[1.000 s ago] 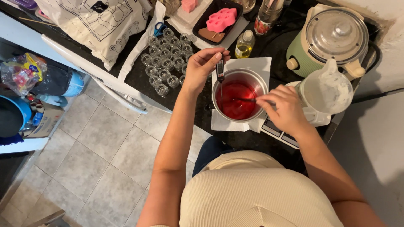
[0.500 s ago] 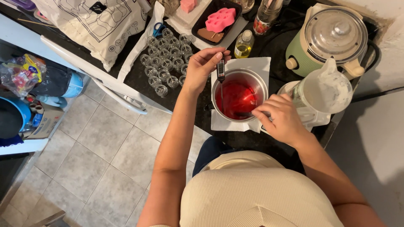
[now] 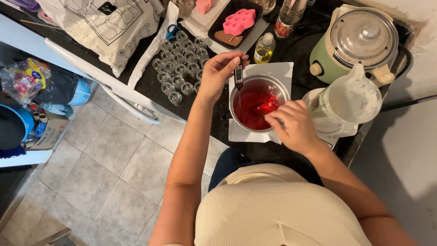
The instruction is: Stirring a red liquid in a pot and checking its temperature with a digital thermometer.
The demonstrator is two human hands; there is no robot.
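Two closed hands at the red-filled pot point(image 3: 236, 119): left hand point(image 3: 217, 75) gripping a thermometer point(image 3: 238, 76), right hand point(image 3: 291, 125) pinching a stirrer.

A round metal pot point(image 3: 258, 104) stands upright on a white paper sheet point(image 3: 276, 73) on the dark tabletop point(image 3: 298, 57), filled with clear red liquid point(image 3: 253, 105). A slim black probe thermometer point(image 3: 238, 77) is held upright at the pot's far rim, its thin stem dipping into the liquid.
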